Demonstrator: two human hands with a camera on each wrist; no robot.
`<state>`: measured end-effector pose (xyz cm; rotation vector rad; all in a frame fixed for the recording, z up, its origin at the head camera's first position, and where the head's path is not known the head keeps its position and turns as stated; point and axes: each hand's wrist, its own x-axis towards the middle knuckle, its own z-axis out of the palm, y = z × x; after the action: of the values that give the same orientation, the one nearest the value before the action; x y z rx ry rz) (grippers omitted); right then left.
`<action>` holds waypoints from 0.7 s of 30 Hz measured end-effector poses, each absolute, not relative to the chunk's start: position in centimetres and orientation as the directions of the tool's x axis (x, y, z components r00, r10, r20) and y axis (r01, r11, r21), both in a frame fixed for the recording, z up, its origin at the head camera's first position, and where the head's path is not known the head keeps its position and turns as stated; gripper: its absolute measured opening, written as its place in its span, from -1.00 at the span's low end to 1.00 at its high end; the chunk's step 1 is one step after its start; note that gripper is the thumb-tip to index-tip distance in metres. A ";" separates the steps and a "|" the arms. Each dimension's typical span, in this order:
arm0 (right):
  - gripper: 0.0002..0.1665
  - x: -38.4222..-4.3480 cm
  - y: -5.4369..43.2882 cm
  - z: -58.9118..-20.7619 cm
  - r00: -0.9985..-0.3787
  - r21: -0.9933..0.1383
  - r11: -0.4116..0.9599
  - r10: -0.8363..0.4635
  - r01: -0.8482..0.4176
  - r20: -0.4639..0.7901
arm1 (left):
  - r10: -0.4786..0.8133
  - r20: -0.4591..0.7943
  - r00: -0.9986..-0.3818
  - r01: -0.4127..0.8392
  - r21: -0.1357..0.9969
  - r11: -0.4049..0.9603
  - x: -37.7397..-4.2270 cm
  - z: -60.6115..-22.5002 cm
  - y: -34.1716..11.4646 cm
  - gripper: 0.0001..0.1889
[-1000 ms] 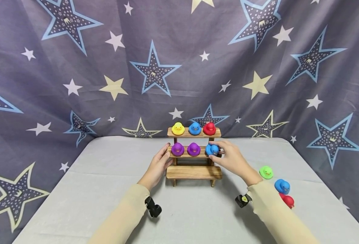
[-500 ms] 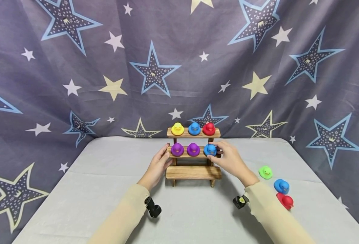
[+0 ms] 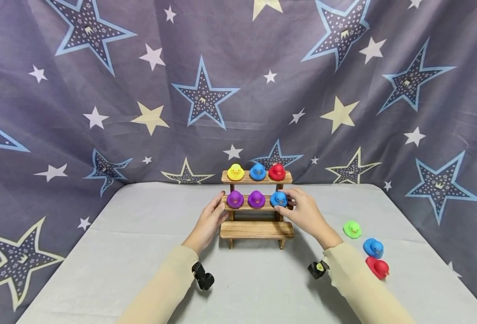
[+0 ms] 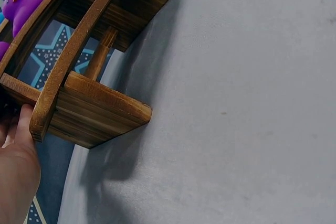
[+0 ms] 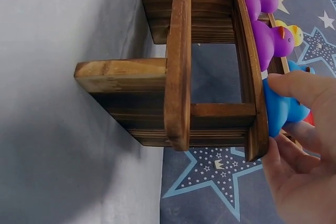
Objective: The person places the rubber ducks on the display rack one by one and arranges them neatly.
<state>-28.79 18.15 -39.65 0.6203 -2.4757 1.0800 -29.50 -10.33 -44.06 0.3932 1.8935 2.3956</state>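
A three-tier wooden display stand (image 3: 257,230) stands mid-table. On its middle step sit two purple rubber ducks (image 3: 235,200) and, at the right end, a blue rubber duck (image 3: 278,198). My right hand (image 3: 306,215) pinches this blue duck between thumb and fingers; in the right wrist view the thumb lies over the duck (image 5: 278,109). At the left end of the middle step my left hand (image 3: 207,225) holds the stand, thumb in front. Part of that hand is hidden behind the wood in the left wrist view. Yellow, blue and red ducks (image 3: 276,172) line the top step.
To the right on the grey-white tabletop (image 3: 141,252) lie a green duck (image 3: 352,229), another blue duck (image 3: 373,248) and a red duck (image 3: 378,267), close to my right forearm. A star-patterned cloth (image 3: 263,112) hangs behind the table.
The blue duck in my right hand has shifted slightly left and turned to face forward on the middle step. My right hand moved with it; the left hand kept its place.
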 end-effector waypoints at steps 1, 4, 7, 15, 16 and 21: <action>-0.49 -28.8 18.2 -39.7 -0.836 -0.594 0.609 -0.243 -0.526 0.492 | 0.206 0.160 -0.965 0.108 0.964 -0.243 -29.5 -44.1 -10.3 -0.43; -0.48 -28.7 18.1 -39.7 -0.839 -0.601 0.604 -0.240 -0.523 0.489 | 0.205 0.160 -0.965 0.109 0.964 -0.241 -29.5 -44.1 -10.3 -0.43; -0.46 -28.6 18.1 -39.6 -0.844 -0.606 0.606 -0.237 -0.516 0.482 | 0.208 0.160 -0.965 0.108 0.965 -0.239 -29.5 -44.1 -10.3 -0.43; -0.35 -28.5 18.1 -39.5 -0.852 -0.622 0.594 -0.249 -0.510 0.460 | 0.210 0.163 -0.964 0.113 0.966 -0.232 -29.5 -44.0 -10.4 -0.43; -0.34 -28.5 18.1 -39.5 -0.854 -0.626 0.591 -0.252 -0.508 0.455 | 0.209 0.163 -0.964 0.113 0.966 -0.232 -29.5 -44.0 -10.4 -0.43; -0.30 -28.2 18.3 -39.4 -0.867 -0.654 0.573 -0.264 -0.493 0.423 | 0.211 0.160 -0.964 0.110 0.967 -0.231 -29.5 -44.1 -10.3 -0.43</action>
<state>-28.24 18.34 -39.38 0.6241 -2.5291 1.1796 -29.49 -10.35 -44.06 0.3990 1.9067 2.3815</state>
